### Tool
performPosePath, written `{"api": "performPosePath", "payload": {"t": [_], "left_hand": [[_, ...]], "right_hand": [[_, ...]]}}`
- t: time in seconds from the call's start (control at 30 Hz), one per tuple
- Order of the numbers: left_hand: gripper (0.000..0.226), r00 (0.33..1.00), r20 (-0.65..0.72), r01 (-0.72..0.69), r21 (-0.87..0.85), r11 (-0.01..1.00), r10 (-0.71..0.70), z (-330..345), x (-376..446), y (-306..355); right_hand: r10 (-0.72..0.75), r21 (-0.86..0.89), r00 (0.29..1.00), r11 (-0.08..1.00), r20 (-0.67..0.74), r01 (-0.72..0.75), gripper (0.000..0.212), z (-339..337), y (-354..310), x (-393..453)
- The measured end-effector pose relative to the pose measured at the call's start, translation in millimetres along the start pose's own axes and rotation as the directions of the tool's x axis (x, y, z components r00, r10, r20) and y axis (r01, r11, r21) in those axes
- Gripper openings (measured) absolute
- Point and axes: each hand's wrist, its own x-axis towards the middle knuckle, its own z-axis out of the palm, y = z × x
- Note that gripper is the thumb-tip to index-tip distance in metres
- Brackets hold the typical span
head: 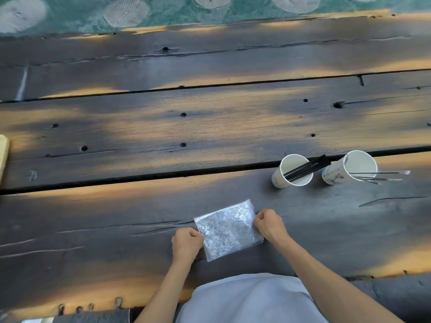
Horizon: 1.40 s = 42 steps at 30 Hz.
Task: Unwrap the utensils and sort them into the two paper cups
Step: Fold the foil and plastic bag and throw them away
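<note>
Both hands, left (186, 241) and right (268, 223), each grip pinching opposite edges of the plastic wrapper (227, 229), apparently flattening it; cups (295, 170) at two o'clock.

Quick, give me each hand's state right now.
Left hand: closed, pinching the left edge of the clear plastic wrapper.
Right hand: closed, pinching the wrapper's right edge.

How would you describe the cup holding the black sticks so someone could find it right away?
Look to the right side of the dark plank table, beyond the person's right hand, where two white paper cups stand side by side. It is the left cup, nearer the centre. Thin black sticks lean out of it, while its neighbour holds silvery utensils.
</note>
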Motion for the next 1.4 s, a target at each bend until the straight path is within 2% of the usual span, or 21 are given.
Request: {"api": "performPosePath", "payload": {"t": [0.07,0.13,0.23,0.33,0.47,0.57,0.67,0.73,0.83,0.93,1.0,1.17,1.27,1.33,1.4], "left_hand": [[0.019,0.999,0.001,0.040,-0.066,0.997,-0.040,0,-3,3],[0.007,0.996,-0.003,0.089,-0.140,0.986,-0.090,-2,-4,4],[0.019,0.994,0.053,0.103,-0.171,0.980,-0.095,0,-1,-3],[0.015,0.986,0.155,0.096,-0.253,0.963,-0.057,2,-7,-8],[0.014,0.976,0.219,0.110,-0.409,0.906,-0.020,1,-15,-17],[0.015,0.952,0.306,0.161,-0.541,0.826,0.015,2,-23,-24],[0.011,0.949,0.311,0.150,-0.576,0.803,0.046,5,-40,-25],[0.021,0.957,0.280,0.104,-0.572,0.814,0.074,8,-46,-28],[0.024,0.972,0.208,0.026,-0.567,0.823,0.113,10,-56,-31],[0.026,0.983,0.131,-0.024,-0.590,0.807,0.125,9,-68,-29],[0.024,0.989,0.085,-0.047,-0.611,0.790,0.124,7,-77,-30],[0.020,0.991,-0.132,-0.088,-0.626,0.775,0.006,1,-102,-43],[0.017,0.970,-0.236,-0.116,-0.656,0.745,-0.057,2,-122,-54],[0.016,0.953,-0.276,-0.109,-0.697,0.708,-0.125,4,-135,-67],[0.014,0.928,-0.316,-0.114,-0.743,0.660,-0.195,6,-144,-83]], "right_hand": [[-0.021,-0.001,1.000,1.000,0.009,0.021,0.008,0,1,-2],[-0.042,0.006,0.999,0.999,0.023,0.042,0.012,-1,2,-5],[-0.037,0.053,0.998,0.998,0.058,0.034,0.016,-2,7,-5],[-0.019,0.183,0.993,0.983,0.121,-0.003,0.032,-1,13,-6],[0.005,0.389,0.971,0.916,0.238,-0.100,0.035,-6,21,-14],[-0.083,0.514,0.962,0.855,0.258,-0.064,0.020,-10,26,-20],[-0.136,0.567,0.958,0.823,0.253,-0.033,0.011,-16,28,-25],[-0.170,0.573,0.951,0.820,0.257,-0.008,0.014,-20,28,-26],[-0.255,0.593,0.923,0.804,0.287,0.038,0.012,-28,27,-29],[-0.321,0.599,0.866,0.800,0.383,0.032,0.013,-34,21,-33],[-0.377,0.576,0.834,0.813,0.404,0.088,0.013,-36,16,-37],[-0.471,0.489,0.785,0.835,0.402,0.251,0.017,-37,-1,-53],[-0.499,0.495,0.764,0.825,0.410,0.273,0.030,-30,-11,-65],[-0.504,0.477,0.755,0.830,0.420,0.288,0.019,-21,-16,-74],[-0.515,0.455,0.729,0.836,0.451,0.309,0.022,-12,-20,-83]]}}
